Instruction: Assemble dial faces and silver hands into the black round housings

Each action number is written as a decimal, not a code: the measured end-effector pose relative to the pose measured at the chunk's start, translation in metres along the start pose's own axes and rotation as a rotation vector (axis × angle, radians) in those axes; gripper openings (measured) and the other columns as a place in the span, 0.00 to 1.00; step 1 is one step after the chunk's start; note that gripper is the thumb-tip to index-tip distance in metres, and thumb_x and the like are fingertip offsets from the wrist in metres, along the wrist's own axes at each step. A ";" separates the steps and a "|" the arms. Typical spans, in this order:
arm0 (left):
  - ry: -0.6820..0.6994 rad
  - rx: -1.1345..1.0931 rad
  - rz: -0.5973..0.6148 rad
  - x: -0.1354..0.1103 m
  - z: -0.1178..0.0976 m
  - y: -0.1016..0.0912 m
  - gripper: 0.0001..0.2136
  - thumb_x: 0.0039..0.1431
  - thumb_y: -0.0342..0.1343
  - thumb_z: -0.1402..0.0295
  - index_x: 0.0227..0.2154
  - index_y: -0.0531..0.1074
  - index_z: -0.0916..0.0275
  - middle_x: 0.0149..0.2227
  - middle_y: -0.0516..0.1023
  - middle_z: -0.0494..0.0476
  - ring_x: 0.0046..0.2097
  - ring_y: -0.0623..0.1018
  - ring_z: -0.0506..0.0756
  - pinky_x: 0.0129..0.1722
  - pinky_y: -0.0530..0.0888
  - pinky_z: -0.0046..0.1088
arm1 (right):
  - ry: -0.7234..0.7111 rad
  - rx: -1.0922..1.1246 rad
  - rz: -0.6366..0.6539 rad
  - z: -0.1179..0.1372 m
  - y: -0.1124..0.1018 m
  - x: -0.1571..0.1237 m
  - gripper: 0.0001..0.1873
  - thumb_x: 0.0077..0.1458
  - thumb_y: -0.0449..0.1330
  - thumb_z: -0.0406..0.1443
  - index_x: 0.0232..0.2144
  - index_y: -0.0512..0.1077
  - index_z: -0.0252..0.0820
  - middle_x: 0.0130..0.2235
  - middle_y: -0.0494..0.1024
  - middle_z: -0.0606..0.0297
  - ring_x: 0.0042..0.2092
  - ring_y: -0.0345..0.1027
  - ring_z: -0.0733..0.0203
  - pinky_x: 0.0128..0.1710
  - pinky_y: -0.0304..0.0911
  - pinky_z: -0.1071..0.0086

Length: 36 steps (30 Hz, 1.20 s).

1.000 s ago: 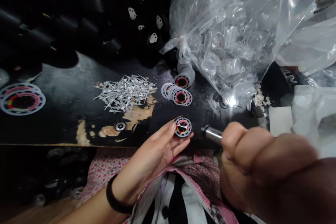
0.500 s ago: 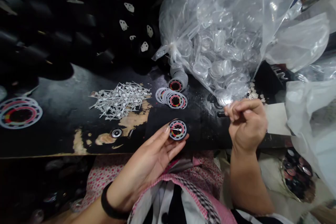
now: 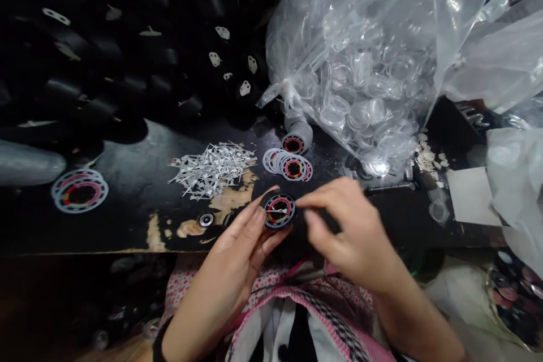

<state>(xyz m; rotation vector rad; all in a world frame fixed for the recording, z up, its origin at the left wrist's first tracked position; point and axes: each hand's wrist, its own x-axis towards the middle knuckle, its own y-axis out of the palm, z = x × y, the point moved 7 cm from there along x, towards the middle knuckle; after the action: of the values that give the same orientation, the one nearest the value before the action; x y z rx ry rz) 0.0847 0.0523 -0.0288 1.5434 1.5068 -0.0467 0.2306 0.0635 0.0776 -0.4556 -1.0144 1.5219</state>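
Note:
My left hand (image 3: 244, 251) grips a small round gauge (image 3: 280, 211) by its edge, thumb on the near left of the rim and fingers beneath. The gauge has a black dial with red and white markings and a white pointer, face up. At the gauge's right edge is my right hand (image 3: 343, 226), slightly blurred. Its index finger reaches the rim, with the thumb apart below; I see nothing between them. Just behind the gauge lie fanned printed dial discs (image 3: 293, 168) and a toppled stack of dials (image 3: 297, 138). A heap of white pointers (image 3: 214, 169) lies to the left.
A large clear bag of transparent round covers (image 3: 360, 102) fills the back right. Black housings (image 3: 165, 56) crowd the back left. Larger dial discs (image 3: 80, 192) and a small metal ring (image 3: 206, 219) lie on the black bench (image 3: 127, 203). White card (image 3: 473, 197) lies at right.
My right hand has moved left from beside the clear bag to the gauge, its thumb and index finger now apart. The camera view has shifted left, and the gauge remains in my left hand.

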 end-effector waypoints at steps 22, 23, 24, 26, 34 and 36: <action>0.050 -0.038 -0.219 0.014 0.010 -0.023 0.21 0.38 0.74 0.56 0.38 0.82 0.55 0.52 0.82 0.54 0.59 0.75 0.65 0.41 0.82 0.25 | 0.057 0.154 0.166 -0.011 0.028 0.045 0.07 0.63 0.57 0.35 0.34 0.75 0.42 0.34 0.80 0.68 0.38 0.73 0.65 0.41 0.63 0.70; 0.052 -0.039 -0.198 0.014 0.008 -0.021 0.21 0.39 0.74 0.57 0.39 0.82 0.56 0.52 0.82 0.55 0.59 0.76 0.65 0.43 0.82 0.27 | 0.096 0.158 0.045 -0.026 0.017 0.054 0.07 0.64 0.57 0.36 0.36 0.76 0.43 0.37 0.80 0.66 0.40 0.74 0.64 0.43 0.65 0.70; 0.053 -0.039 -0.175 0.014 0.007 -0.019 0.21 0.40 0.74 0.58 0.39 0.82 0.56 0.51 0.83 0.56 0.57 0.78 0.65 0.44 0.82 0.30 | 0.182 0.083 -0.148 -0.046 0.001 0.062 0.08 0.64 0.56 0.36 0.40 0.76 0.42 0.40 0.80 0.62 0.42 0.73 0.61 0.45 0.66 0.67; 0.043 -0.039 -0.136 0.014 0.005 -0.015 0.19 0.41 0.74 0.61 0.39 0.82 0.59 0.45 0.85 0.58 0.49 0.82 0.63 0.44 0.82 0.32 | 0.330 -0.165 -0.325 -0.080 -0.014 0.078 0.13 0.61 0.59 0.35 0.48 0.74 0.39 0.50 0.77 0.53 0.50 0.72 0.52 0.51 0.65 0.57; -0.067 -0.158 -0.108 0.009 0.004 -0.013 0.09 0.48 0.70 0.70 0.34 0.81 0.64 0.41 0.86 0.63 0.44 0.84 0.63 0.43 0.82 0.34 | 0.285 -0.265 -0.389 -0.093 -0.029 0.091 0.14 0.64 0.55 0.32 0.48 0.76 0.36 0.46 0.80 0.53 0.50 0.74 0.52 0.53 0.66 0.56; -0.115 -0.204 -0.108 0.009 0.003 -0.010 0.06 0.59 0.62 0.71 0.36 0.81 0.66 0.44 0.85 0.65 0.46 0.84 0.63 0.46 0.82 0.35 | 0.150 -0.184 -0.412 -0.065 -0.024 0.073 0.14 0.65 0.55 0.35 0.50 0.75 0.40 0.48 0.81 0.57 0.49 0.75 0.56 0.53 0.68 0.60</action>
<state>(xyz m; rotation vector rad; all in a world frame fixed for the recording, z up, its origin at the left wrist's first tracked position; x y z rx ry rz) 0.0805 0.0556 -0.0413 1.2764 1.4550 -0.0419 0.2783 0.1521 0.0801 -0.4496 -1.0585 1.0182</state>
